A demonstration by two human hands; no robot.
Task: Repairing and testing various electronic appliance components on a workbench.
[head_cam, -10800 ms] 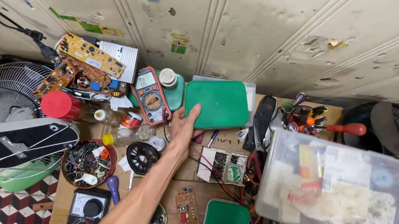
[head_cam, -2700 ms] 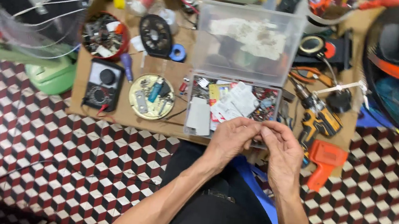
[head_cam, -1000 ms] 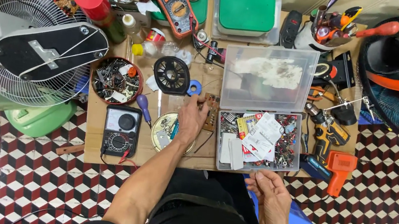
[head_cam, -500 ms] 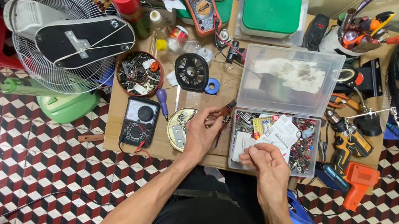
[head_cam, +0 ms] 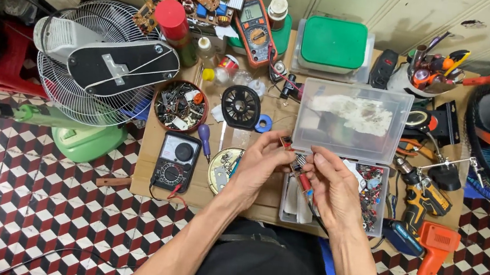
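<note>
**Both hands on a red probe over the parts box**

Far left, a green fan base stands on the checkered floor with a wire fan guard lying over it and a black plate on top of the guard. On the near left of the cardboard-covered bench sits a black meter. Behind it is a round bowl full of small parts. A purple-handled screwdriver lies between the meter and a round tin. Further back I note a black fan rotor and a blue tape roll just beside it.

My left hand is over the bench edge, fingers pinched on the upper end of a thin red probe. My right hand meets it from the other side, fingertips closed on the same probe lower down. The probe runs slanted between the two hands, above the left part of the open parts box. What its tip touches I cannot tell.

The box's clear lid stands open behind my hands. A green-lidded tub sits at the back. To the right lie a cordless drill and an orange tool at the bench corner.
</note>
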